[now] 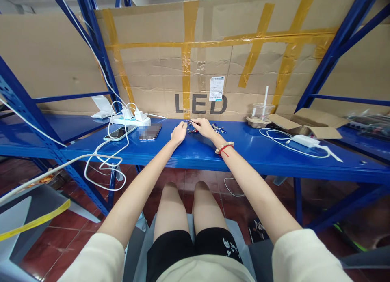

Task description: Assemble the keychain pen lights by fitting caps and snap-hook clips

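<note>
A taped cardboard wall (152,79) stands behind the blue table (195,153). On the table's far part, the left hand (179,132) and right hand (203,128) nearly meet, fingers bunched narrow; I can't tell what either grip holds. Small pieces (218,129) lie around the right hand. They look light, stiff and perhaps slick, best pinched at an edge. Left sits a dark phone (155,132); right, a clear cup (263,109).

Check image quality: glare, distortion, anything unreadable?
Head view: soft glare on the glossy blue shelf; head view: wide-angle distortion, blue uprights splaying outward; head view: pixelated patch covering part of the dark phone, small pieces beside the right hand too tiny to identify.
</note>
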The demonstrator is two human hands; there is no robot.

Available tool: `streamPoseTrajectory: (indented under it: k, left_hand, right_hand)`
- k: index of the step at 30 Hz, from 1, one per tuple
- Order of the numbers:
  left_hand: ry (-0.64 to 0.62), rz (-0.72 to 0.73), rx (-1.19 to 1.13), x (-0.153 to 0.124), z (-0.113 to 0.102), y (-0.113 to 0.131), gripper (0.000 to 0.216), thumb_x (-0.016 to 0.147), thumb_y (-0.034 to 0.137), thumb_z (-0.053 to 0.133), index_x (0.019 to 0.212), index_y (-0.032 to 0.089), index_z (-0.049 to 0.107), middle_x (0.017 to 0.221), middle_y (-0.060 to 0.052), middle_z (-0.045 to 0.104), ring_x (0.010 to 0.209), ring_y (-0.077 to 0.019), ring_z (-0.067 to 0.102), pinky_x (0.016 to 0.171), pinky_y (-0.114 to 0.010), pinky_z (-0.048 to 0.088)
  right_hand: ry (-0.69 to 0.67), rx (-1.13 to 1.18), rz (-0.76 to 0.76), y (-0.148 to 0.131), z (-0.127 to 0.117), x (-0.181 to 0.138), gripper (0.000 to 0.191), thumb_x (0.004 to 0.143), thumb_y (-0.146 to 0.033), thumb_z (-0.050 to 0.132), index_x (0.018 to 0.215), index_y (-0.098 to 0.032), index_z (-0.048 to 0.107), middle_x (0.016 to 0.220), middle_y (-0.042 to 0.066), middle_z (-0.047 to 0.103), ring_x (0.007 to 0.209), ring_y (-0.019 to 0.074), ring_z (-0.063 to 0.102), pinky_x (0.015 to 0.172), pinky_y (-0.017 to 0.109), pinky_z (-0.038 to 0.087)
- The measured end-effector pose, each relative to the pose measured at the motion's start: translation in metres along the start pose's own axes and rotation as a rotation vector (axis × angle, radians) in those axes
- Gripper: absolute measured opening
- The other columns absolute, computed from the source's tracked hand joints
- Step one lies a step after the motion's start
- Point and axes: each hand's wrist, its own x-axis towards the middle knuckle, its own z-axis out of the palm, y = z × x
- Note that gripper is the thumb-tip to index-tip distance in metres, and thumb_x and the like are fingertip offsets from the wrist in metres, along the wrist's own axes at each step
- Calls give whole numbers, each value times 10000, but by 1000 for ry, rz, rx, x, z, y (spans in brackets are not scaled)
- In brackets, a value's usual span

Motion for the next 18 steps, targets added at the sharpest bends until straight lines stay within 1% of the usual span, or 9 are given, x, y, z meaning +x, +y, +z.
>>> streamPoseTrajectory:
  k: [3,7,11,15,18]
  left_hand:
    - [13,11,-57,1,1,-1,356,894,371,240,862,240,569,980,-47,660,959,-227,591,830,-351,426]
    - [31,19,-145,8,6,-7,371,901,349,230,836,224,573,935,-36,661,924,-197,592,834,-331,431]
    - [45,45,-181,14,11,-11,395,915,354,210,845,214,573,933,-39,657,928,-182,582,832,-312,434]
    - [31,69,-152,13,13,-12,359,919,405,244,889,204,541,946,-67,643,920,-193,585,831,-317,429]
    - [13,108,-120,12,14,-12,277,914,386,300,936,196,501,909,-67,638,876,-192,589,809,-317,431]
  right_hand:
    - [12,25,-6,-2,0,0,294,853,-208,479,1017,-96,697,950,99,706,834,191,616,779,264,429]
    - [-7,65,25,-5,2,1,244,838,-169,518,975,-156,720,980,71,710,898,201,630,834,276,430]
    - [14,60,34,-3,3,2,246,845,-164,511,977,-138,716,1007,80,704,925,213,629,850,288,430]
    - [57,30,52,-1,1,2,243,860,-186,490,920,-146,722,950,67,715,925,225,623,854,305,430]
    - [68,30,60,-1,0,2,258,868,-199,475,891,-135,724,899,72,718,896,229,624,842,309,430]
